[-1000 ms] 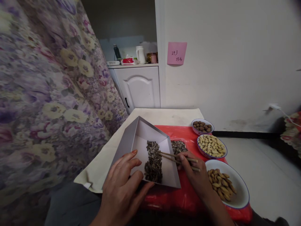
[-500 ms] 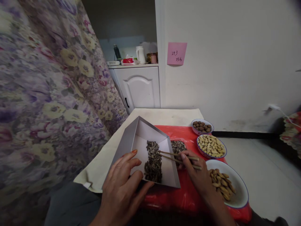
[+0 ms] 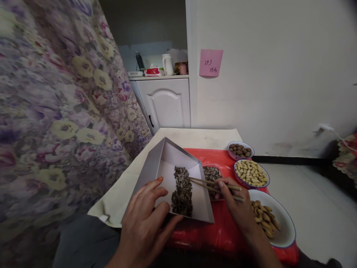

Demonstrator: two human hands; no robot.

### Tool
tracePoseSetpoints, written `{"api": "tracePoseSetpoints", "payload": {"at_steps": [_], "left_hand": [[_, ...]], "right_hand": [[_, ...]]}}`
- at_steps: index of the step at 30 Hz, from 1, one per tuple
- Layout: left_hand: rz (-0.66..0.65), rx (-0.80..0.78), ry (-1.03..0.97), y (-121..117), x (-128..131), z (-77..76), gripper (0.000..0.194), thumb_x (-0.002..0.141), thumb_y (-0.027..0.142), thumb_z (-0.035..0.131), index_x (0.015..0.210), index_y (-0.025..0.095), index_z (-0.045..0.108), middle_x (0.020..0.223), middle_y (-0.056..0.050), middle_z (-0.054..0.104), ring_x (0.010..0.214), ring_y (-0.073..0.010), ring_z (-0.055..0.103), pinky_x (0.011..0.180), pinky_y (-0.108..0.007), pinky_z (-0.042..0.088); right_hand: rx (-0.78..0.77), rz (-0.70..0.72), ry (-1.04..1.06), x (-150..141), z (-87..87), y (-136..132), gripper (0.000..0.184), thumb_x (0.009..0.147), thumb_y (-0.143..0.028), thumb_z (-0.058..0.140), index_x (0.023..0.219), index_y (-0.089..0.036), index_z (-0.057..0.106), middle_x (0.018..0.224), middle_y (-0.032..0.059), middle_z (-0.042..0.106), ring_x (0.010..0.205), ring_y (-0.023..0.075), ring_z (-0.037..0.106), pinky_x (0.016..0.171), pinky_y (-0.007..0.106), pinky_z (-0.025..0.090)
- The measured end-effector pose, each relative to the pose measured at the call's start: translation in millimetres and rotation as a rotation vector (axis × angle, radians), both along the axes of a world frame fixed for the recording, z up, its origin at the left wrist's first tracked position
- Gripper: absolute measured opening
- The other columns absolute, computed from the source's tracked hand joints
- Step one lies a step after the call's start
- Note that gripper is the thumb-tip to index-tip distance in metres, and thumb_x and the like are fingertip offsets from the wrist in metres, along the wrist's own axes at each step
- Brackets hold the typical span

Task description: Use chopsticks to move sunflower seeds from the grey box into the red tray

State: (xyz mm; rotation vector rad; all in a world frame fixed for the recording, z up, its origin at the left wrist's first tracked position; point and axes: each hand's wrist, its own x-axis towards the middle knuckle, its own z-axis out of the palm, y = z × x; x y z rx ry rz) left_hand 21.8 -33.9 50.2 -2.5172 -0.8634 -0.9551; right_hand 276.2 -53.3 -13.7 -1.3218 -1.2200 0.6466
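Note:
A grey paper box point(image 3: 171, 154) with slanting walls stands on the table and holds a strip of striped sunflower seeds point(image 3: 182, 191). My left hand point(image 3: 147, 214) grips the box at its near left corner, fingers curled over the wall and thumb along the near rim. In my right hand point(image 3: 235, 201) is a pair of wooden chopsticks point(image 3: 208, 183), closed between the fingers. Their tips reach over the box's right wall to the right edge of the seeds; whether they pinch a seed is too small to tell. Behind the chopsticks, more sunflower seeds point(image 3: 212, 173) lie in a partly hidden tray.
Along the right side stand a bowl of round brown nuts point(image 3: 239, 150), a bowl of pale peanut-like nuts point(image 3: 250, 173) and a larger white bowl point(image 3: 284, 223) of long tan nuts. Red sheeting point(image 3: 192, 238) covers part of the cream-topped table point(image 3: 200, 137). A floral curtain point(image 3: 69, 111) hangs left.
My right hand and the chopsticks have shifted slightly to the right, the tips drawing to the edge of the seeds. My left hand keeps its place on the box.

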Motion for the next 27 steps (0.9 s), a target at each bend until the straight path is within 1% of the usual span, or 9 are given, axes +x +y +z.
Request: {"api": "tracePoseSetpoints", "payload": {"at_steps": [4, 8, 11, 13, 16, 21, 24, 27], "left_hand": [[0.003, 0.009, 0.002, -0.9, -0.2, 0.1, 0.020, 0.079, 0.023, 0.072, 0.081, 0.019, 0.053, 0.107, -0.010, 0.057, 0.124, -0.0338, 0.049, 0.094, -0.050, 0.046], [0.010, -0.002, -0.005, -1.6, 0.6, 0.2, 0.019, 0.079, 0.022, 0.071, 0.080, 0.019, 0.053, 0.107, -0.010, 0.057, 0.123, -0.0335, 0.050, 0.095, -0.050, 0.046], [0.012, -0.002, -0.003, -1.4, 1.4, 0.6, 0.019, 0.080, 0.021, 0.071, 0.080, 0.019, 0.053, 0.107, -0.010, 0.057, 0.123, -0.0334, 0.050, 0.095, -0.050, 0.046], [0.006, 0.015, 0.003, -1.1, 1.6, 0.9, 0.020, 0.080, 0.023, 0.071, 0.080, 0.019, 0.052, 0.107, -0.010, 0.057, 0.123, -0.0337, 0.050, 0.094, -0.050, 0.046], [0.005, 0.029, 0.011, -1.0, 1.0, 1.4, 0.020, 0.080, 0.024, 0.071, 0.080, 0.019, 0.053, 0.106, -0.010, 0.057, 0.122, -0.0340, 0.050, 0.093, -0.051, 0.047], [-0.003, 0.030, 0.011, -0.1, 1.3, 1.6, 0.019, 0.079, 0.023, 0.072, 0.080, 0.018, 0.053, 0.106, -0.011, 0.057, 0.122, -0.0343, 0.051, 0.093, -0.051, 0.047], [0.001, 0.024, 0.007, 0.6, 2.2, 1.1, 0.019, 0.080, 0.024, 0.071, 0.080, 0.019, 0.053, 0.107, -0.010, 0.057, 0.122, -0.0338, 0.051, 0.093, -0.051, 0.047], [0.002, 0.022, 0.006, 0.3, 2.0, 0.5, 0.019, 0.079, 0.024, 0.072, 0.080, 0.019, 0.053, 0.107, -0.010, 0.057, 0.122, -0.0333, 0.051, 0.094, -0.050, 0.046]], "right_hand": [[-0.005, -0.060, -0.025, 5.1, 5.5, -6.0, 0.029, 0.094, -0.041, 0.053, 0.100, -0.019, 0.071, 0.074, 0.0037, 0.073, 0.070, 0.0209, 0.071, 0.064, 0.027, 0.054], [-0.001, -0.155, -0.002, 16.9, 11.0, -13.0, 0.030, 0.093, -0.043, 0.055, 0.101, -0.019, 0.071, 0.081, 0.0052, 0.075, 0.069, 0.0207, 0.070, 0.063, 0.028, 0.055], [0.017, -0.248, -0.008, 26.1, 14.5, -17.3, 0.028, 0.092, -0.043, 0.057, 0.099, -0.020, 0.070, 0.074, 0.0032, 0.073, 0.067, 0.0200, 0.069, 0.064, 0.027, 0.054], [0.016, -0.266, 0.003, 28.5, 15.1, -18.3, 0.028, 0.092, -0.044, 0.057, 0.099, -0.020, 0.069, 0.074, 0.0031, 0.073, 0.067, 0.0198, 0.069, 0.063, 0.027, 0.054], [-0.009, -0.200, 0.003, 24.3, 12.6, -15.8, 0.029, 0.093, -0.045, 0.056, 0.101, -0.020, 0.069, 0.081, 0.0045, 0.074, 0.068, 0.0199, 0.069, 0.063, 0.028, 0.053], [-0.017, 0.013, -0.060, 6.2, 4.5, -4.2, 0.028, 0.095, -0.041, 0.052, 0.097, -0.019, 0.069, 0.068, 0.0017, 0.070, 0.064, 0.0191, 0.067, 0.062, 0.027, 0.051], [-0.008, 0.041, -0.095, -2.2, -0.4, 2.4, 0.028, 0.096, -0.040, 0.050, 0.092, -0.019, 0.069, 0.068, 0.0015, 0.069, 0.063, 0.0185, 0.067, 0.063, 0.027, 0.050], [-0.010, 0.055, -0.086, -6.2, -4.7, 5.9, 0.028, 0.097, -0.039, 0.050, 0.091, -0.019, 0.068, 0.069, 0.0023, 0.069, 0.063, 0.0186, 0.068, 0.062, 0.027, 0.049]]}}
